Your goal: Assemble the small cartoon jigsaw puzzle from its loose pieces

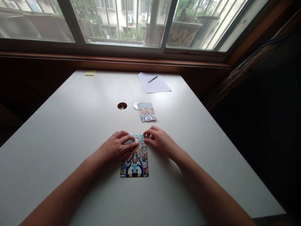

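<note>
A small jigsaw puzzle [134, 160] with a blue cartoon dog's face at its near end lies flat on the white table. Across its upper left part rests my left hand [118, 142], fingers stretched out and touching the pieces. My right hand [157, 138] is at the upper right corner, thumb and fingertips pinched on a small puzzle piece [145, 136] at the edge. The fingers hide much of that piece and some of the puzzle's top and left side.
Beyond the puzzle lies a printed picture card [147, 110], partly over a round silver disc [135, 106]. Left of it is a round cable hole [122, 106] in the table [70, 125]. Farther back are paper sheets [152, 88], a pen [152, 79] and yellow sticky notes [90, 73].
</note>
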Motion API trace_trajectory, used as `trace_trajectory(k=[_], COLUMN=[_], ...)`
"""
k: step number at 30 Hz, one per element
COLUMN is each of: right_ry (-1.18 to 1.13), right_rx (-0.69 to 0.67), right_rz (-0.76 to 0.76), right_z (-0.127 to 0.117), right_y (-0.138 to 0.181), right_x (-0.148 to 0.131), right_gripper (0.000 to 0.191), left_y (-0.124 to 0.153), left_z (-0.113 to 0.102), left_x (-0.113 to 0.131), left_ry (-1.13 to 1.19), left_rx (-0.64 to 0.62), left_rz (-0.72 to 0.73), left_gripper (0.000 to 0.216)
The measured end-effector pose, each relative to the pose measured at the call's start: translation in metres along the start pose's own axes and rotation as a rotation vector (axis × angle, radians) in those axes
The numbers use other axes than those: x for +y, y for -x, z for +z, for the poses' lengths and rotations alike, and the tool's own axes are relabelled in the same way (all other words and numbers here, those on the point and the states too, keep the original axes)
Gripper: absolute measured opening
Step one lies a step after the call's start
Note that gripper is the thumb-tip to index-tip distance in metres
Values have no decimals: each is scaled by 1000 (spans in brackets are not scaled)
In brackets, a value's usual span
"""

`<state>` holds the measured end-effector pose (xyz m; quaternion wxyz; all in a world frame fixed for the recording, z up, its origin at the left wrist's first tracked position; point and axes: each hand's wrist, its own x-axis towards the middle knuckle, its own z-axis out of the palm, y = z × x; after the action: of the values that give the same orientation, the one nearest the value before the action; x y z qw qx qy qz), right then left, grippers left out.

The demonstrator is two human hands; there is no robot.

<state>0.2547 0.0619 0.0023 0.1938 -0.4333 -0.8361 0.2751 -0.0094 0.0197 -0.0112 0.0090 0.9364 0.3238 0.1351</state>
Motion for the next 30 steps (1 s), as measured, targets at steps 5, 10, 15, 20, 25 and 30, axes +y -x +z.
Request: trace_trajectory(k=[5,10,15,20,25,30], right_ry=[11,40,62,97,121,134], right_rx=[-20,-32,-27,-56,-80,-87], right_rz=[-29,-68,-85,-114,-105,-101], right_z=[-2,-7,-12,-6,-1,1], right_y=[0,0,2,2,3,4], right_x=[0,-2,-6,-10,-14,-15], right_gripper=[16,18,12,9,13,14], left_y=[1,3,3,4,5,4], left_z=[1,1,2,3,3,0], left_x=[-2,-3,-4,-7,-9,-9], left_ry=[52,99,99,110,161,193], left_rx=[23,104,102,136,180,185], left_rz=[-25,-42,-57,-96,-99,-96], left_gripper=[46,40,39,39,35,31])
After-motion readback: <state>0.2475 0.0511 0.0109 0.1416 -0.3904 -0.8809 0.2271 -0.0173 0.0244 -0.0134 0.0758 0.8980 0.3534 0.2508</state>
